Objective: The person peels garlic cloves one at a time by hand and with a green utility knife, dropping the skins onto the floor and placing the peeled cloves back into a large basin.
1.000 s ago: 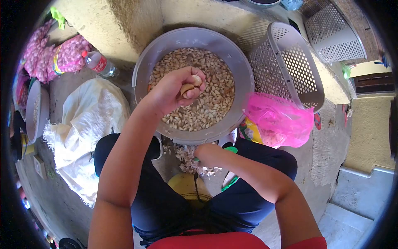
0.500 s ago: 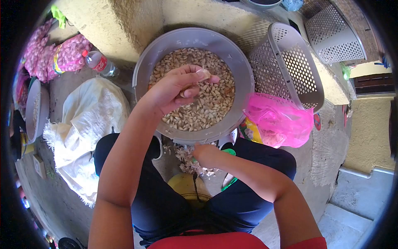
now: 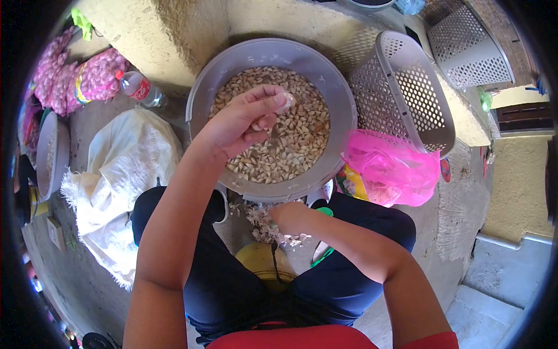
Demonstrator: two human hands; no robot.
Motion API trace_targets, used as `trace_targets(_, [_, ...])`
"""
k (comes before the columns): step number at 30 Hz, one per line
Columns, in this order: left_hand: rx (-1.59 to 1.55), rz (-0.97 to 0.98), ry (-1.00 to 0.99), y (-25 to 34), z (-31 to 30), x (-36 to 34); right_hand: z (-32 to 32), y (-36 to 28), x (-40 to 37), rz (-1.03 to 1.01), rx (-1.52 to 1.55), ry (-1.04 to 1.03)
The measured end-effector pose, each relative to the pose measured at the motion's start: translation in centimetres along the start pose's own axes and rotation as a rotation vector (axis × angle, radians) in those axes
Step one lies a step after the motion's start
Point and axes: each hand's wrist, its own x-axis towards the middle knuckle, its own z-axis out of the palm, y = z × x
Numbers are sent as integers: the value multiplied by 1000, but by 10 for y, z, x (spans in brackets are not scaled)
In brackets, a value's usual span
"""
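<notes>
My left hand (image 3: 250, 119) is over a large grey basin (image 3: 200, 87) full of garlic cloves (image 3: 290, 151). Thumb and forefinger pinch a pale garlic piece (image 3: 285, 103), and the other fingers curl toward the palm. Below the basin's near rim, my right hand (image 3: 286, 216) reaches down between the knees at a heap of papery peelings (image 3: 264, 224). Its fingers are mostly hidden, so what it holds, if anything, does not show.
Right of the basin stand a perforated grey basket (image 3: 401, 87) and a pink plastic bag (image 3: 395, 168). To the left lie a white woven sack (image 3: 125, 174), a cola bottle (image 3: 139, 89) and pink net bags of garlic (image 3: 102, 75). A yellow container (image 3: 258, 259) sits between the legs.
My left hand's fingers have shifted slightly, and the pinched garlic piece is turned and a little higher. My right hand has moved only slightly at the peelings.
</notes>
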Motion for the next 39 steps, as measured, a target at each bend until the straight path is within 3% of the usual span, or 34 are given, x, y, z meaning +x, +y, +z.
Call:
trace_targets(2, [2, 8, -19, 1, -1, 0, -6, 7, 0, 59, 84, 139])
trace_targets(7, [-15, 39, -8, 4, -2, -1, -65, 35, -20, -16, 186, 351])
trace_targets(9, [-16, 45, -20, 6, 0, -3, -102, 36, -44, 114, 534, 261])
trace_targets(11, [-19, 42, -49, 8, 0, -4, -119, 41, -58, 57, 803, 474])
trace_targets(14, [21, 4, -77, 7, -2, -5, -133, 37, -71, -215, 1035, 856])
trace_targets(17, [76, -54, -44, 6, 6, -6, -138, 26, -79, -222, 864, 1022])
trace_targets(20, [73, -66, -55, 2, 9, -6, -140, 19, -83, -190, 629, 1061])
trace_targets(23, [91, -59, -29, 3, 12, -7, -141, 14, -86, -63, 560, 1126])
trace_targets(39, [39, -73, -9, -7, 15, -5, -139, 19, -81, 4, 433, 1149])
